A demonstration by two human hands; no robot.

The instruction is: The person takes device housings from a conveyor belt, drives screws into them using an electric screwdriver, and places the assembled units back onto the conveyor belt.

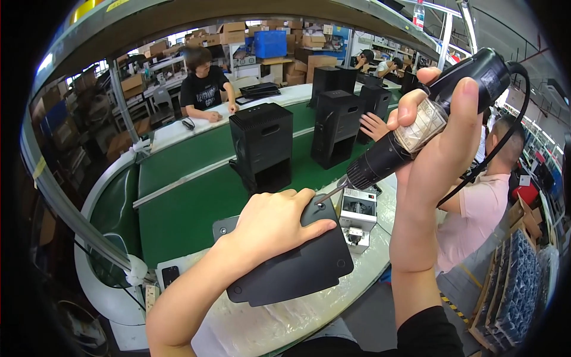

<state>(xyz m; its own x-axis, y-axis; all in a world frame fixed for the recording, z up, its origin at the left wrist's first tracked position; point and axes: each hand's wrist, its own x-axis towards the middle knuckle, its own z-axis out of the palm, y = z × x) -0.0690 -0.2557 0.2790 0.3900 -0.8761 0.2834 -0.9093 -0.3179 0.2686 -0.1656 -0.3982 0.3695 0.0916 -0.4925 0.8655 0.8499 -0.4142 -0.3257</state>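
In my right hand [440,119] is a corded electric screwdriver [380,160], black with tape round its body. Its thin bit slants down to a screw hole at the far right corner of a black panel [297,268]. My left hand [273,220] lies across the panel's far side, fingers curled toward its far edge and thumb stretched over the face. Round recesses show at the panel's other corners. Whatever lies under the panel is hidden.
Beyond the panel, black box-shaped housings [262,143] stand on a green conveyor [178,220]. A small screw feeder [358,208] sits right of the panel. One person [205,83] is across the belt; another in pink [476,202] is at right, a hand [373,126] by the housings.
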